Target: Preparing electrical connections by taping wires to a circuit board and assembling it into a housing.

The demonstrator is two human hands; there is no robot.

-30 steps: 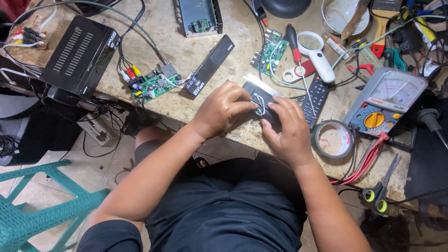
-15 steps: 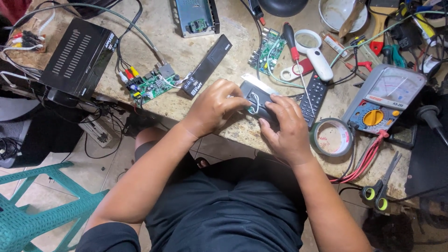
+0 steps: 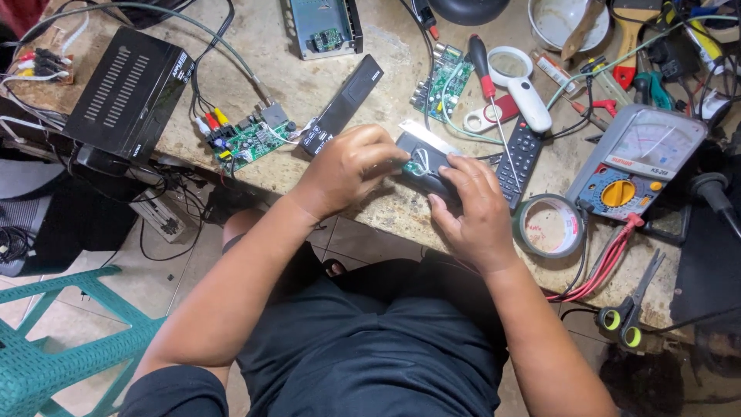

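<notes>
Both hands are at work on a small dark device (image 3: 429, 166) that lies on the worn workbench (image 3: 332, 77) near its front edge, right in front of the person. Left hand (image 3: 349, 168) is curled over the device's left end, fingers bent and pinching at the small coil of pale wire (image 3: 421, 162) that sits on top of it; the right hand (image 3: 472, 202) clamps the device's right end from the near side, fingers spread along its top and thumb under the edge, so it is gripped and steadied. Judging from this, the step in hand is fiddling with that wire while the case is pinned down, somewhere in the middle of the job rather than at its end. The next move probably calls for a fine pinch from the left fingers and a firm, unmoving hold from the right, since the wire is thin and easy to drop. Just to the right lie a black remote control (image 3: 523, 154) and a roll of tape (image 3: 549, 225), with a meter with an orange dial (image 3: 637, 166) beyond; a green circuit board (image 3: 248, 139) and a black set-top box (image 3: 133, 91) lie to the left.
</notes>
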